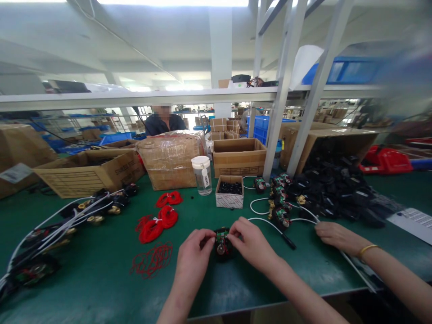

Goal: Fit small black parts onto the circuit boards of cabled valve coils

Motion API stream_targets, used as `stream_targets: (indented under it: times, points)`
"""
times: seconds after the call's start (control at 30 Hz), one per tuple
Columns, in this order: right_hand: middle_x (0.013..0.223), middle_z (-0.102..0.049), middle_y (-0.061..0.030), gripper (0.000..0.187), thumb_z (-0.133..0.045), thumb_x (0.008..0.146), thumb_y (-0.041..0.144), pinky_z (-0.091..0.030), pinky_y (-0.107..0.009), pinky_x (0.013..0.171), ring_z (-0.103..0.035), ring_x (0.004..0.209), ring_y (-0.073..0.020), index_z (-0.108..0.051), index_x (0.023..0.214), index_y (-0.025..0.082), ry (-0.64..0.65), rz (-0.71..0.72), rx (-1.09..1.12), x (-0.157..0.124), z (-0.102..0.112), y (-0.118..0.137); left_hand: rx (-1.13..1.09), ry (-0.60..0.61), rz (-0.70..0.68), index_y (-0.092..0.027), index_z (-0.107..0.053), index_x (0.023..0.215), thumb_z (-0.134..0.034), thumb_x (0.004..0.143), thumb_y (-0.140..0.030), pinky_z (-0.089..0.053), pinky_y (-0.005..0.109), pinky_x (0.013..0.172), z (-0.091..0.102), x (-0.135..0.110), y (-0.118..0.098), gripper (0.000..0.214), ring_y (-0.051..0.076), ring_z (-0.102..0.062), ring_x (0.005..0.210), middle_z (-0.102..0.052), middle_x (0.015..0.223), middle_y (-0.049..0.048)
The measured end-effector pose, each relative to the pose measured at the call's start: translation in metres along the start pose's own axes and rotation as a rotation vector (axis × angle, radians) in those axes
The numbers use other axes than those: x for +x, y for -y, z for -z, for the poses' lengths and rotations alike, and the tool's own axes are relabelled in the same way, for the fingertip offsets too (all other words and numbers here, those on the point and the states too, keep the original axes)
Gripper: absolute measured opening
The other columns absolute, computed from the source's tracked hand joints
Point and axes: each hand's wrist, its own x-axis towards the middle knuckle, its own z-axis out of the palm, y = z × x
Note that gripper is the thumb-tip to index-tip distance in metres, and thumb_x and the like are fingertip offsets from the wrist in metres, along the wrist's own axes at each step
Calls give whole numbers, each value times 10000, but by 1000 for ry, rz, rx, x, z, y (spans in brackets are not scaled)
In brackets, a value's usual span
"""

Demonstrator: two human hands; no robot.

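1. Workbench (111, 292), green-topped, spreads beneath everything; a plastic-wrapped carton (172, 159) stands toward its far side, with an open brown carton (239, 164) to the right of it.
2. A heap of black parts (337, 193) covers the far right of the bench; nearer, another person's hand (334, 236) reaches in from the right beside a white cable.
3. The left hand (193, 252) and right hand (251, 240) meet over a small black device (221, 249), which sits on the bench near its front edge, on the near side of a small white box (229, 201) of black pieces. Bundles of red wire (168, 218) lie to the left.
4. The device has its open face up; its slightly longer axis runs away from the person, with the circuit-board end pointing toward the white box.
5. The left thumb and forefinger are nearly together, their tips at the device's left edge.
6. The right thumb and forefinger form an equally narrow gap at its right edge; whether either pair pinches a wire or the rim, I cannot tell.
7. Inside the dark, rounded housing are a green circuit board (222, 234), a round metallic part (221, 249) nearer the person, and traces of red.
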Motion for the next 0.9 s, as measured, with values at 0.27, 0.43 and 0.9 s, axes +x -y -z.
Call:
stream_targets:
  times: [0.27, 0.43, 0.9]
  points:
    - [885, -562, -9, 131, -598, 910, 117, -440, -291, 744, -573, 820, -167, -591, 820, 212, -47, 57, -110, -2, -6, -2, 104, -14, -123, -255, -679, 825, -547, 866, -285, -465, 303, 757, -5, 3, 8, 142, 198, -644, 800, -677, 826, 2]
    - [909, -558, -26, 114, -559, 941, 150, -441, -306, 748, -573, 844, -186, -566, 846, 213, -80, 93, -206, -4, -14, -4, 103, -35, -133, -254, -692, 808, -563, 863, -290, -464, 299, 754, -4, 3, 4, 145, 198, -644, 805, -681, 829, 7]
    - [886, -540, -11, 134, -588, 897, 129, -435, -310, 736, -560, 815, -179, -543, 813, 223, -108, 22, -131, 2, -16, -4, -85, 10, -6, -224, -684, 777, -592, 753, -292, -484, 297, 718, -6, 19, 5, 118, 189, -643, 739, -680, 781, 8]
